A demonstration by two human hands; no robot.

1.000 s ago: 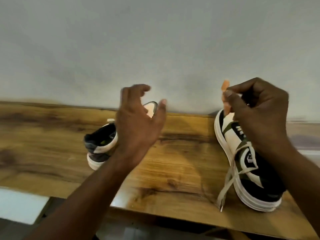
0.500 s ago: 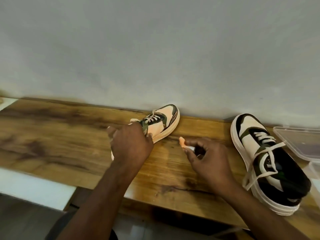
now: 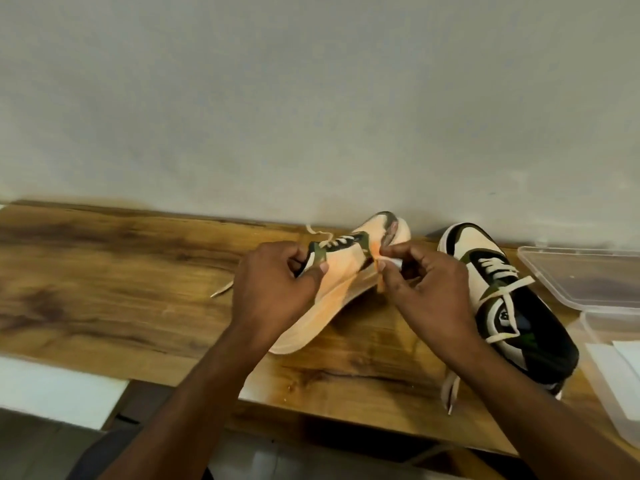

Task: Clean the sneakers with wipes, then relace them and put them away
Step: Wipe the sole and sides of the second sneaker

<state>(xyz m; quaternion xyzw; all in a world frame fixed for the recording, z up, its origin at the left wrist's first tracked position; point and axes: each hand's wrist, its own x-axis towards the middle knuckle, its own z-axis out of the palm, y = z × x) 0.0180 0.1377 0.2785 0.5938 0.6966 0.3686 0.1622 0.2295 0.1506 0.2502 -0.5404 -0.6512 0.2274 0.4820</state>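
Left hand (image 3: 277, 289) curled round the heel end of the tilted sneaker (image 3: 341, 271), thumb laid over its pale side, fingers wrapped behind the collar. Lifted at the heel, sole turned toward the camera, toe close to the wall (image 3: 311, 98) at the back. Loose lace (image 3: 221, 291) trailing from it onto the worktop (image 3: 104, 271), a second end curling up near the tongue.

Right hand (image 3: 426, 285) closed in a pinch: thumb and forefinger squeezing a small white wipe (image 3: 393, 262) against the sneaker's side near the toe, remaining fingers folded into the palm. Orange-tinted strip hanging just below the pinch, too blurred to tell whether wipe or lace.

Second sneaker (image 3: 502, 296) standing upright on the worktop just beside the right wrist, toe toward the wall, laces partly threaded, one end hanging over the front edge of the worktop. Not touched by either hand.

Clear plastic lid (image 3: 588, 275) lying at the right edge, near the second sneaker. Clear plastic box (image 3: 609, 375) in front of the lid, with white sheets inside, cut off by the frame.
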